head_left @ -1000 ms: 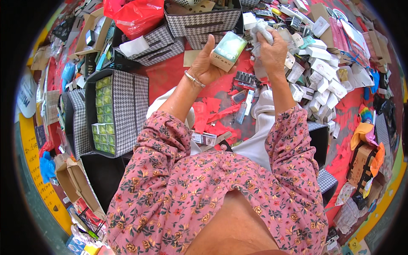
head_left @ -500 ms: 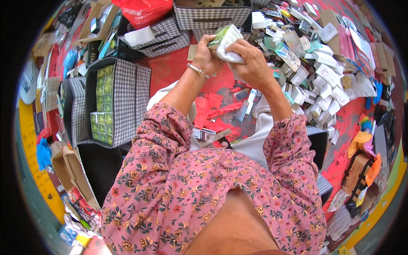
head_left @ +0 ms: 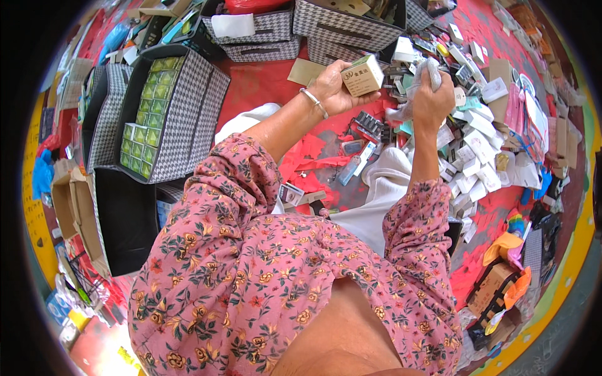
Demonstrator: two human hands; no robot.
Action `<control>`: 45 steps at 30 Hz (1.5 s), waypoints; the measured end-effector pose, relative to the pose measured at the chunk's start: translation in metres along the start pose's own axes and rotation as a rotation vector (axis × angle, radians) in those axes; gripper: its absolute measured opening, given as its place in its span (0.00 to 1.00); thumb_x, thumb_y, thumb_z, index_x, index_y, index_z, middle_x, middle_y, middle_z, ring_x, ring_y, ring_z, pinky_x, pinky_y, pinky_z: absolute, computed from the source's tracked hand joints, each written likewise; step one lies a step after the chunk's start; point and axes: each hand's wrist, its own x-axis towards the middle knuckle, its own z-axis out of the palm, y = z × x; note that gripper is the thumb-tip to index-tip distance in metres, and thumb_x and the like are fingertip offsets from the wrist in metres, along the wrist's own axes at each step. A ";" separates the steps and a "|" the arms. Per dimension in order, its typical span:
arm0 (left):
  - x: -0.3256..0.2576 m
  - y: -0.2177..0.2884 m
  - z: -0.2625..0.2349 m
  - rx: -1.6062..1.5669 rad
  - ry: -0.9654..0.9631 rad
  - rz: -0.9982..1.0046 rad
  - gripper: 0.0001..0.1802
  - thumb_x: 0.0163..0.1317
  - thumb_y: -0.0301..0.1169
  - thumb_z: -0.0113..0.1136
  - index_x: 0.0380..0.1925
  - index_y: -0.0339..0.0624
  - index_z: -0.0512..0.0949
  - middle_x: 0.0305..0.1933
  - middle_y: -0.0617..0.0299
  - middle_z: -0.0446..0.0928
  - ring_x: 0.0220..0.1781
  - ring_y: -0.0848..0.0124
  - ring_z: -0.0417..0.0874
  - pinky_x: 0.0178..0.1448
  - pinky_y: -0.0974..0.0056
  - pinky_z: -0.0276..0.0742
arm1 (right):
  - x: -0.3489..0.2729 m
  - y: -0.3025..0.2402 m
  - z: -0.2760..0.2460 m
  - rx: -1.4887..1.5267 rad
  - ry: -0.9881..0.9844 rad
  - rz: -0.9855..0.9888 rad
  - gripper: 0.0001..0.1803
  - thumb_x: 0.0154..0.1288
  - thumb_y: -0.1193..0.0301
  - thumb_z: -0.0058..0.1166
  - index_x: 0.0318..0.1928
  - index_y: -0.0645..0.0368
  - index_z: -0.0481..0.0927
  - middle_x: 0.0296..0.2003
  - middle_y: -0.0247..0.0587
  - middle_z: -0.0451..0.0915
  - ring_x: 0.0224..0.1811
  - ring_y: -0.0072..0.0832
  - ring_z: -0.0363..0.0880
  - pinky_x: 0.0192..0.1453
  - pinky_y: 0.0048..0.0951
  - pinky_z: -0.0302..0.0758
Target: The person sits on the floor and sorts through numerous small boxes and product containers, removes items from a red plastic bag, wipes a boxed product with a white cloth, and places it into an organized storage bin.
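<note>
A small cardboard box [head_left: 364,79] with a tan printed side rests in my left hand [head_left: 333,91], thumb on top and fingers beneath. My right hand [head_left: 434,103] is raised to the right of it, closed around a crumpled greyish-white cloth [head_left: 401,113] whose ends stick out above and to the left. The cloth and the box are apart. To my left, a houndstooth fabric storage bin [head_left: 202,116] holds rows of small green-topped boxes [head_left: 152,103]. A silvery bangle [head_left: 315,103] circles my left wrist.
A large heap of small white boxes [head_left: 480,147] lies to the right on the red floor. More houndstooth bins [head_left: 345,28] stand at the far side. White fabric [head_left: 382,182] lies in front of me. At the left are an open black-lined bin [head_left: 125,219] and a cardboard carton [head_left: 78,210].
The cloth was against the box, between both hands. My right hand has moved away to the right with the cloth, and the box now shows its tan side. The view has shifted.
</note>
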 end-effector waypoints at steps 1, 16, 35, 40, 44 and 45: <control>-0.003 0.002 -0.002 0.002 0.152 0.085 0.21 0.59 0.36 0.33 0.42 0.31 0.68 0.45 0.47 0.70 0.46 0.55 0.73 0.54 0.46 0.68 | -0.005 -0.003 0.006 0.048 0.068 -0.163 0.09 0.51 0.71 0.54 0.32 0.63 0.74 0.30 0.48 0.74 0.33 0.42 0.73 0.35 0.37 0.68; -0.066 0.082 -0.014 0.089 -0.206 0.425 0.20 0.59 0.46 0.45 0.46 0.47 0.69 0.42 0.57 0.75 0.43 0.62 0.75 0.40 0.57 0.72 | -0.044 -0.004 0.036 -0.127 -0.646 -0.206 0.14 0.53 0.64 0.54 0.32 0.64 0.75 0.23 0.44 0.74 0.24 0.32 0.72 0.31 0.31 0.68; -0.084 0.076 -0.011 1.690 -0.246 0.170 0.31 0.34 0.26 0.65 0.41 0.35 0.61 0.37 0.56 0.70 0.38 0.71 0.72 0.39 0.69 0.71 | -0.040 -0.014 0.046 0.639 -1.096 0.291 0.32 0.46 0.50 0.58 0.46 0.61 0.72 0.36 0.35 0.74 0.36 0.20 0.70 0.39 0.21 0.68; -0.064 0.076 -0.010 1.379 -0.176 0.306 0.33 0.45 0.34 0.63 0.50 0.32 0.63 0.49 0.55 0.68 0.48 0.71 0.70 0.51 0.67 0.68 | -0.036 0.004 0.045 0.883 -0.921 0.637 0.25 0.47 0.60 0.59 0.43 0.63 0.73 0.34 0.37 0.76 0.33 0.23 0.74 0.38 0.23 0.71; -0.041 0.090 -0.027 0.612 0.271 0.530 0.16 0.59 0.37 0.50 0.43 0.37 0.69 0.41 0.57 0.74 0.44 0.71 0.73 0.52 0.66 0.67 | -0.023 0.009 0.049 1.164 -0.566 0.959 0.19 0.48 0.63 0.59 0.39 0.59 0.74 0.34 0.38 0.77 0.32 0.29 0.76 0.38 0.28 0.73; -0.035 0.083 -0.026 0.652 0.349 0.479 0.16 0.59 0.37 0.48 0.42 0.38 0.69 0.41 0.59 0.74 0.43 0.72 0.73 0.51 0.66 0.67 | -0.020 0.015 0.052 1.208 -0.509 0.950 0.19 0.48 0.63 0.59 0.39 0.59 0.74 0.34 0.38 0.77 0.31 0.29 0.76 0.38 0.29 0.73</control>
